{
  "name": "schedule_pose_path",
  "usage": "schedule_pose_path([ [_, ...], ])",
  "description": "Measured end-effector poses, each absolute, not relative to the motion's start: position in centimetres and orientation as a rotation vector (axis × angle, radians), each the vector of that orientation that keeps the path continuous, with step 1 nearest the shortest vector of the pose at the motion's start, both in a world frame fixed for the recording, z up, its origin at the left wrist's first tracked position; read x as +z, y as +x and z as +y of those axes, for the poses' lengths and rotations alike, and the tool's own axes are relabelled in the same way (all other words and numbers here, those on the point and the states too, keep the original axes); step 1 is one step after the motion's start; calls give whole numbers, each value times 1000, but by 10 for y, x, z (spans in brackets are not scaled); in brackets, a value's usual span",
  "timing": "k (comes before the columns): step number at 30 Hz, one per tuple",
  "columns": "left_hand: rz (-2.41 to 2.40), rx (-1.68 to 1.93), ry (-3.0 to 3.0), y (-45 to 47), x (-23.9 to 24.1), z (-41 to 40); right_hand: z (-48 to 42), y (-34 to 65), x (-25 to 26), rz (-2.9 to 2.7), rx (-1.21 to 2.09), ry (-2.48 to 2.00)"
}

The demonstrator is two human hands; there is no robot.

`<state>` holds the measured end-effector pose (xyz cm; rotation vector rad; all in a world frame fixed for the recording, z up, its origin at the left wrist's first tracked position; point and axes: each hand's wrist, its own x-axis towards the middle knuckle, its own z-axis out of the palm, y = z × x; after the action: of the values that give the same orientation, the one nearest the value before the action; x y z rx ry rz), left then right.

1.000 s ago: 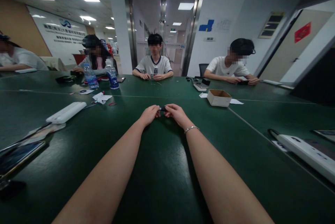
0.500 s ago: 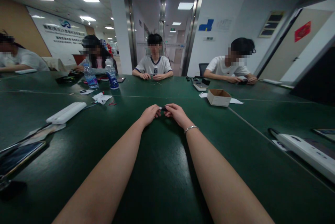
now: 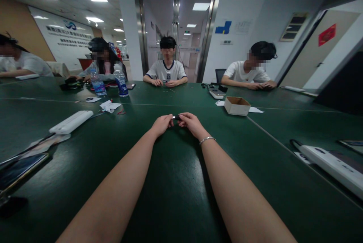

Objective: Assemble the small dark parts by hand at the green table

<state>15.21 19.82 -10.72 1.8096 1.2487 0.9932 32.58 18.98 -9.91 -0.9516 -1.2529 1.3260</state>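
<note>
Near the middle of the green table (image 3: 170,182), my two hands meet at a small black and silver object (image 3: 177,117). Its bright metal part lies toward my left hand (image 3: 162,125), whose fingers are closed on that end. The black part is pinched between thumb and fingers of my right hand (image 3: 191,123), which has a silver bracelet at the wrist. Fingers cover much of the object, and it is too small to tell its kind.
An open cardboard box (image 3: 237,106) stands ahead to the right, and two bottles (image 3: 121,84) ahead to the left. White power strips (image 3: 331,163) lie at both sides, with a phone (image 3: 19,173) at left. Several people sit across the table.
My hands stay almost in place, still holding the small object. Across the table, the hands of the person at right have shifted slightly.
</note>
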Motion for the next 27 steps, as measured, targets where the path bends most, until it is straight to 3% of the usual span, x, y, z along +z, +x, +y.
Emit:
schedule_pose_path([
  [27, 1217, 1054, 1720, 154, -106, 193, 188, 326, -97, -1248, 1337, -957],
])
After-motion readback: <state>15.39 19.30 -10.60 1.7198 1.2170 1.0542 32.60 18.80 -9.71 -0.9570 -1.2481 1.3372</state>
